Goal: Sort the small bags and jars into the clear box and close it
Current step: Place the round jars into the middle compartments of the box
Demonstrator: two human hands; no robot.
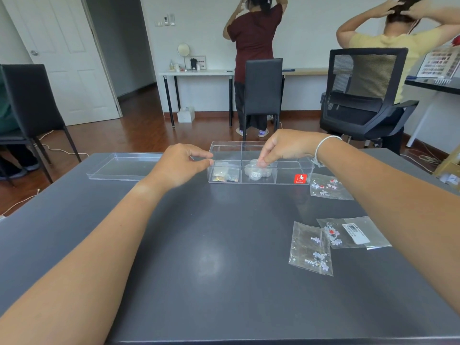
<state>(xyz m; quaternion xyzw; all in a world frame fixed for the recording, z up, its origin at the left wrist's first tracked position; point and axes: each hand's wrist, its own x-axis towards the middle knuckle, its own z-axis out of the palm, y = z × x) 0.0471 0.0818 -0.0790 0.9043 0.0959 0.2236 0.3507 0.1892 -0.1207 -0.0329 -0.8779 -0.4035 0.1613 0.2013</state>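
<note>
A clear divided box (288,179) stands open at the far middle of the dark table. Its front left compartment holds small bags (225,174); the front middle one holds small clear jars (254,172). My right hand (286,149) reaches down into the middle compartment, fingertips pinched on a clear jar (261,163) above the others. My left hand (183,165) rests at the box's left wall, thumb and forefinger touching its rim. The clear lid (124,166) lies flat on the table to the left. Three small bags of beads lie loose on the right: (328,186), (311,249), (353,232).
The table's (211,245) near edge runs along the bottom. Behind the table are black chairs (262,90), an office chair (363,95), and two people with their backs turned. Another black chair (29,103) stands at the left. Cables lie on the wooden floor.
</note>
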